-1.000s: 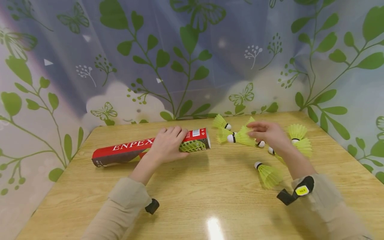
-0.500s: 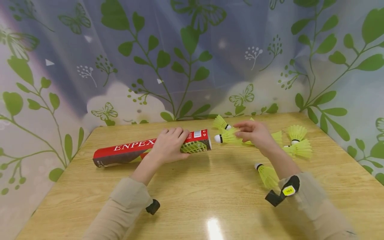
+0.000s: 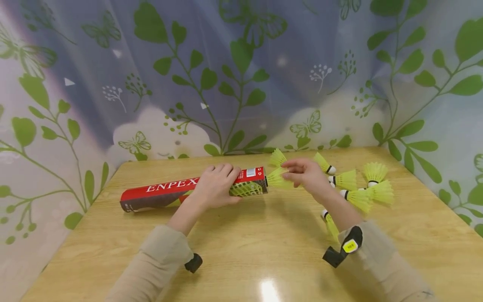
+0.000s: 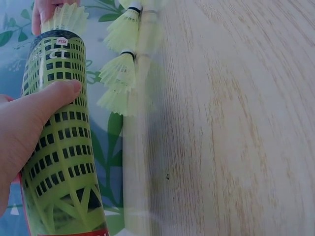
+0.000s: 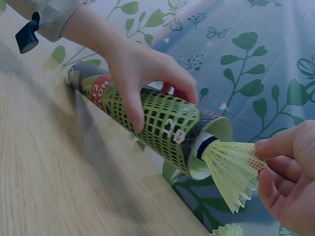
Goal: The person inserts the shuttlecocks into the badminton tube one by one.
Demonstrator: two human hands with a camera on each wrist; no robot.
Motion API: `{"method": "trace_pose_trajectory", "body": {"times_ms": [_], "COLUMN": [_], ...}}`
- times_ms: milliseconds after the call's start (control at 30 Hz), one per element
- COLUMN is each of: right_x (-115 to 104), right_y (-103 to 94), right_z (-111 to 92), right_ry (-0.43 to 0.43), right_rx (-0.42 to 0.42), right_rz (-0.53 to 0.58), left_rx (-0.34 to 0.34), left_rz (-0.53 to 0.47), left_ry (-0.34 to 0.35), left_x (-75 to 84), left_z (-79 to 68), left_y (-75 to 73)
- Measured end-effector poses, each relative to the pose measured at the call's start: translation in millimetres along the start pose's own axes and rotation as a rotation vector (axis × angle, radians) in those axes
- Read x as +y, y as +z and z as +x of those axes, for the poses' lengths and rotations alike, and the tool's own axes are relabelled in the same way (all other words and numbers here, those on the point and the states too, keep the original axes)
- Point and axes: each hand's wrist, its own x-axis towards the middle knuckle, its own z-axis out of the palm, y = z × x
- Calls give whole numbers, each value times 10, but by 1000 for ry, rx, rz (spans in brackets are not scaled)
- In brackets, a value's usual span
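My left hand (image 3: 216,186) grips a red and black ENPEX shuttlecock tube (image 3: 162,191) from above, thumb along its green grid-patterned side. The tube's open end points right. My right hand (image 3: 309,178) pinches a yellow shuttlecock (image 5: 234,167) by the edge of its skirt. In the right wrist view its white cork, with a black band, sits just inside the tube's mouth, and the skirt sticks out. From the left wrist view, the shuttlecock's skirt (image 4: 66,19) shows above the tube's rim, with the right hand's fingers behind it.
Several yellow shuttlecocks lie loose on the wooden table (image 3: 234,251) to the right, among them one (image 3: 375,173) near the back right and one (image 3: 330,224) nearer the front. Another shuttlecock (image 3: 278,157) lies behind the held one. A patterned curtain (image 3: 264,84) hangs along the table's back edge.
My right hand has moved left from among the loose shuttlecocks, carrying one shuttlecock, cork first, into the tube's mouth. The left hand still holds the tube in about the same place.
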Motion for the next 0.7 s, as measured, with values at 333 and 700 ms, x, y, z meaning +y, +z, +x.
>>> {"method": "trace_pose_trajectory", "body": {"times_ms": [333,700], "right_x": [63,55], "right_y": [170,278], "right_z": [37,72], "right_ry": [-36,-10], "right_rx": [-77,-60], "right_rz": [77,116], "left_rx": [-22,20], "left_rz": [12,5], "left_ry": [-3,8], "left_x": [20,18], "left_z": [-3,14], "left_y": [4,22]}}
